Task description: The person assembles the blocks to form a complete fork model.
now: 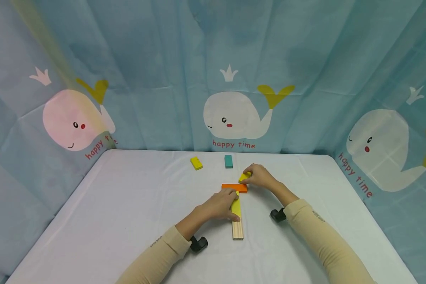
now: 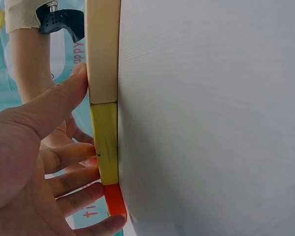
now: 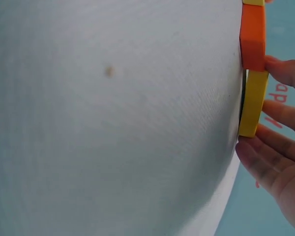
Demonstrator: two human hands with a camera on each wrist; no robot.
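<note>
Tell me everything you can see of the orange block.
The orange block is a plain, straight-edged bar with a smooth, painted-looking surface. It lies flat on the white cloth, its long side running crosswise. The far end of one yellow block meets its near side; another yellow block, pinched by the right hand, sits at its far side, toward its right end. The left hand's fingers partly cover its near edge. I see no damage.
</note>
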